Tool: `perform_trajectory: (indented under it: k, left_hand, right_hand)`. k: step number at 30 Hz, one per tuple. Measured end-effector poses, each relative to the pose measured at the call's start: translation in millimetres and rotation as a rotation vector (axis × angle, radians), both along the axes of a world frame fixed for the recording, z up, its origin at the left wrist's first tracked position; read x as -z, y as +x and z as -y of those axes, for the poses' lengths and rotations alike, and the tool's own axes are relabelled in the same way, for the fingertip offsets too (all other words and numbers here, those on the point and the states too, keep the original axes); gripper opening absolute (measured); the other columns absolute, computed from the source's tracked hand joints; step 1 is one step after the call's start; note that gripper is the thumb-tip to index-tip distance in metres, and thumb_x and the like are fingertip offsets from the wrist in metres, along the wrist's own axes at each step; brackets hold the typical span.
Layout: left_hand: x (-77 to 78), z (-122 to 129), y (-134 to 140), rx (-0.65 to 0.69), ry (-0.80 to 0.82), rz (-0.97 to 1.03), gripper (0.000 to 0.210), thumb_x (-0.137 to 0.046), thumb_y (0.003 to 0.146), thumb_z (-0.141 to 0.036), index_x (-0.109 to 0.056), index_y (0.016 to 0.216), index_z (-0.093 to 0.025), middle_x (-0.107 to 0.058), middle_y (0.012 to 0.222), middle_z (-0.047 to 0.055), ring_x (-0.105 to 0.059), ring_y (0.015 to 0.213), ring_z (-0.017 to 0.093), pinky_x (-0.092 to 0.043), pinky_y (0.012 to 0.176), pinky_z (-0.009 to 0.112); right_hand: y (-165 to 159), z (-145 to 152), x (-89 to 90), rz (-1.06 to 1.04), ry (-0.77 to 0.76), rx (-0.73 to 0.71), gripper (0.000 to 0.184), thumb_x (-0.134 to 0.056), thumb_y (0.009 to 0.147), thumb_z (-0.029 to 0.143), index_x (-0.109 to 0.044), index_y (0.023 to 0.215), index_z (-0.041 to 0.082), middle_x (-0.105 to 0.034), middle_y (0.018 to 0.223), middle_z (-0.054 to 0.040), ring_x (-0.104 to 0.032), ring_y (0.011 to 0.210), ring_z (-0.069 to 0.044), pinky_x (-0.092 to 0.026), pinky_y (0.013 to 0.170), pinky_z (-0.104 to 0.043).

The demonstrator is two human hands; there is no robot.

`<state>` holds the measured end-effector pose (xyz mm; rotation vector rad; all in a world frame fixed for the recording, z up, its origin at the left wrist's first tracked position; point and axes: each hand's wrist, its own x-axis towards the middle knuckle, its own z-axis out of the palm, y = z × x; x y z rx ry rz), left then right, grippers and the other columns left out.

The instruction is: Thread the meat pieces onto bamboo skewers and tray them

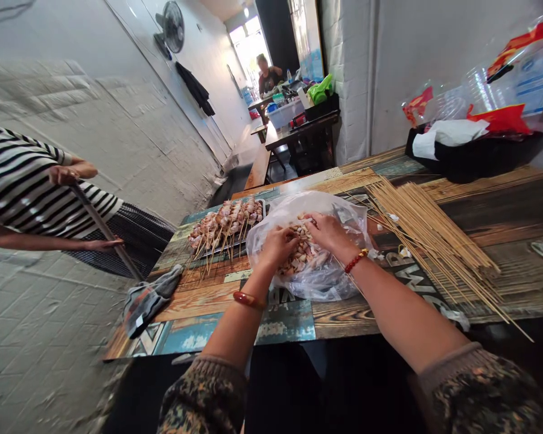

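One grey cloth [150, 299] lies at 9 o'clock on the patterned wooden table [502, 205]. One metal tray [235, 241] holds loaded skewers. One clear plastic bag [317, 280], centre, contains meat pieces [304, 256]; left hand [278, 246] and right hand [328, 232], fingers curled, grasp them. Bare skewers [428, 232] lie at 3 o'clock.

Little could be read. The counter [502, 205] bore large pale printed letters on its patterned top, partly covered by the plastic bag [326, 283]; no whole word showed. The packages [531, 72] at the far right carried print too blurred to make out.
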<state>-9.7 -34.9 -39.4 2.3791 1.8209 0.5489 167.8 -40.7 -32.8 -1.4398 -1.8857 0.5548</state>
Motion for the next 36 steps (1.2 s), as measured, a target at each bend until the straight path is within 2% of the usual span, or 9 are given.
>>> perform_trajectory:
  k: [5, 8, 11, 15, 19, 21, 23, 27, 36]
  left_hand:
    - [-2.2, 3.6, 12.8, -0.011, 0.003, 0.004, 0.020, -0.064, 0.078, -0.028, -0.074, 0.093, -0.021, -0.068, 0.090, 0.008, -0.059, 0.086, 0.022, -0.045, 0.082, 0.033]
    - [-2.5, 4.7, 18.7, 0.014, 0.000, -0.008, 0.018, -0.060, 0.078, -0.023, -0.075, 0.088, -0.021, -0.070, 0.089, 0.008, -0.059, 0.086, 0.023, -0.044, 0.084, 0.035]
    - [-2.2, 2.1, 20.0, 0.031, -0.038, 0.097, 0.015, -0.060, 0.077, -0.021, -0.074, 0.082, -0.019, -0.072, 0.085, 0.008, -0.060, 0.082, 0.022, -0.044, 0.083, 0.035]
    - [-3.2, 0.1, 12.9, -0.044, -0.100, 0.552, 0.011, -0.065, 0.073, -0.023, -0.073, 0.079, -0.017, -0.071, 0.078, 0.005, -0.061, 0.075, 0.019, -0.046, 0.075, 0.031]
    - [-7.9, 10.2, 1.6, -0.056, -0.275, 1.049, 0.028, -0.070, 0.073, -0.036, -0.072, 0.090, -0.014, -0.065, 0.065, 0.001, -0.055, 0.055, 0.011, -0.044, 0.056, 0.023]
    - [-11.3, 18.3, -2.1, -0.028, -0.380, 1.269, 0.034, -0.078, 0.067, -0.035, -0.072, 0.092, -0.013, -0.067, 0.069, 0.001, -0.057, 0.058, 0.009, -0.045, 0.057, 0.020]
    - [-14.1, 25.3, -4.0, 0.021, -0.464, 1.380, 0.036, -0.080, 0.066, -0.034, -0.072, 0.093, -0.012, -0.069, 0.077, 0.003, -0.060, 0.063, 0.008, -0.048, 0.062, 0.019]
    - [-14.8, 31.2, -5.7, 0.099, -0.551, 1.444, 0.035, -0.080, 0.068, -0.034, -0.072, 0.093, -0.011, -0.070, 0.078, 0.004, -0.062, 0.064, 0.008, -0.050, 0.065, 0.019]
    - [-0.2, 38.0, -11.8, 0.023, -0.493, 1.471, 0.035, -0.084, 0.062, -0.031, -0.071, 0.088, -0.013, -0.071, 0.074, 0.003, -0.064, 0.062, 0.010, -0.053, 0.063, 0.022]
  right_hand:
    - [-0.5, 0.3, -0.8, -0.021, -0.004, -0.006, 0.033, -0.045, 0.095, 0.028, -0.065, 0.119, 0.016, -0.072, 0.112, -0.0124, -0.066, 0.102, -0.023, -0.048, 0.087, -0.031]
    - [0.0, 0.8, -1.7, -0.037, -0.003, -0.008, 0.033, -0.046, 0.094, 0.027, -0.065, 0.118, 0.015, -0.071, 0.113, -0.0132, -0.066, 0.102, -0.024, -0.048, 0.087, -0.031]
    - [-0.1, 1.9, -2.9, -0.073, -0.013, -0.013, 0.032, -0.047, 0.094, 0.027, -0.066, 0.117, 0.016, -0.073, 0.107, -0.0124, -0.068, 0.094, -0.022, -0.049, 0.083, -0.030]
    - [-2.5, 2.5, -4.1, -0.225, -0.063, -0.035, 0.031, -0.048, 0.092, 0.028, -0.067, 0.114, 0.016, -0.074, 0.090, -0.0081, -0.067, 0.066, -0.016, -0.051, 0.071, -0.028]
    - [-7.6, 2.8, -3.2, -0.457, -0.167, -0.104, 0.032, -0.049, 0.090, 0.031, -0.065, 0.114, 0.016, -0.073, 0.086, -0.0059, -0.061, 0.049, -0.012, -0.050, 0.052, -0.026]
    - [-11.3, 4.0, -1.3, -0.576, -0.216, -0.167, 0.033, -0.049, 0.090, 0.033, -0.064, 0.113, 0.016, -0.072, 0.086, -0.0053, -0.059, 0.045, -0.011, -0.048, 0.045, -0.025]
    - [-15.6, 5.8, 1.2, -0.660, -0.253, -0.227, 0.031, -0.049, 0.089, 0.034, -0.063, 0.110, 0.016, -0.070, 0.083, -0.0038, -0.057, 0.043, -0.010, -0.047, 0.041, -0.023]
    - [-23.4, 9.7, 5.4, -0.703, -0.318, -0.290, 0.028, -0.051, 0.088, 0.036, -0.061, 0.107, 0.018, -0.066, 0.074, -0.0003, -0.056, 0.041, -0.010, -0.045, 0.037, -0.022]
    - [-29.2, 21.3, 2.9, -0.722, -0.381, -0.326, 0.033, -0.053, 0.088, 0.037, -0.062, 0.111, 0.016, -0.063, 0.073, 0.0004, -0.052, 0.043, -0.008, -0.042, 0.039, -0.021]
